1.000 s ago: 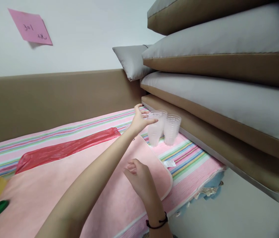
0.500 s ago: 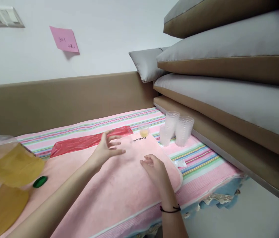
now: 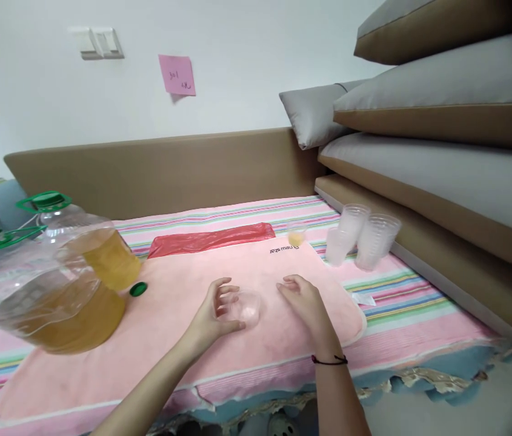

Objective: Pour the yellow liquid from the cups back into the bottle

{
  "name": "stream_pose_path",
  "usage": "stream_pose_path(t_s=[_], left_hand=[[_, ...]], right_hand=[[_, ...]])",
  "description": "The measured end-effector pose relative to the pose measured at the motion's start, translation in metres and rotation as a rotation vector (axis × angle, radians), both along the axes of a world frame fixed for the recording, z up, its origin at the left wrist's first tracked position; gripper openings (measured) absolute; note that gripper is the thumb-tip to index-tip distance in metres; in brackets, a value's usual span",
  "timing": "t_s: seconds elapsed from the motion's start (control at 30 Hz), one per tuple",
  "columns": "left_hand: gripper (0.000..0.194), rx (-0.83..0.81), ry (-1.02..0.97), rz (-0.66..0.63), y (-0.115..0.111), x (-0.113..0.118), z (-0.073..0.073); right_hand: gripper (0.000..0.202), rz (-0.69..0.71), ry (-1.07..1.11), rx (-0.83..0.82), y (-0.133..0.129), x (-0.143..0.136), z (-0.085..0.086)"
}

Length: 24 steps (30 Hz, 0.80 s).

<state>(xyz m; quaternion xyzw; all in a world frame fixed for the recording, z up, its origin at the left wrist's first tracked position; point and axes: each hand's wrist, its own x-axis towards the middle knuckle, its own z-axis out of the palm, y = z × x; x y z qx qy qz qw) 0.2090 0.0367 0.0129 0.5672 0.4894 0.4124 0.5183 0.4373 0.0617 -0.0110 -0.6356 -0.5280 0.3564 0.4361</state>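
Note:
In the head view my left hand (image 3: 212, 312) has its thumb and curled fingers around the side of a clear plastic cup (image 3: 250, 309), over the pink mat (image 3: 169, 339). The cup is see-through and its edges are faint. To its right, apart from it, my right hand (image 3: 303, 300) holds nothing, fingers loosely bent. A small cup with yellow liquid (image 3: 296, 238) stands at the mat's far edge. Stacked clear cups (image 3: 376, 242) stand beyond the mat on the right.
Two big clear jugs of yellow liquid stand at left, one nearer (image 3: 74, 321) and one behind (image 3: 113, 257). A green cap (image 3: 138, 289) lies beside them. A red plastic bag (image 3: 210, 237) lies behind the mat. Cushions (image 3: 437, 151) are piled at right.
The view has swung left, bringing more of the jugs into sight. My left hand has come nearer, and the clear cup now shows plainly at its fingers. My right hand stays loosely bent.

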Motion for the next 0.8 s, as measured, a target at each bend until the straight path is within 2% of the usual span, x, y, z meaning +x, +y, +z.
stream_pose_path(t_s=[0.13,0.27,0.37,0.43,0.53,0.6,0.67,0.73,0.8], left_hand=[[0.09,0.007,0.023,-0.008,-0.006,0.001,0.002],[0.097,-0.022,0.002,0.019,-0.011,-0.01,0.012],[0.077,0.036,0.082,0.079,-0.022,-0.032,0.021],[0.058,0.092,0.217,0.146,-0.035,-0.058,0.024],[0.047,0.187,0.49,0.308,-0.065,-0.115,0.019],[0.046,0.243,0.724,0.435,-0.09,-0.161,0.008],[0.052,0.231,0.944,0.52,-0.115,-0.207,-0.009],[0.062,0.112,1.147,0.692,-0.138,-0.245,-0.027],[0.069,0.002,1.284,0.804,-0.155,-0.27,-0.042]], right_hand=[[0.036,0.021,0.007,0.02,0.0,-0.003,-0.005],[0.037,0.027,0.005,0.028,0.002,-0.002,-0.008],[0.04,0.024,0.005,0.03,0.002,0.002,-0.011],[0.043,0.028,0.005,0.026,0.001,0.004,-0.013],[0.048,0.032,-0.003,0.012,-0.002,0.009,-0.016],[0.049,0.029,-0.03,0.002,-0.005,0.011,-0.018],[0.048,0.025,-0.069,-0.01,-0.007,0.013,-0.02],[0.05,0.014,-0.107,-0.027,-0.008,0.014,-0.023],[0.054,-0.001,-0.141,-0.041,-0.008,0.015,-0.027]])
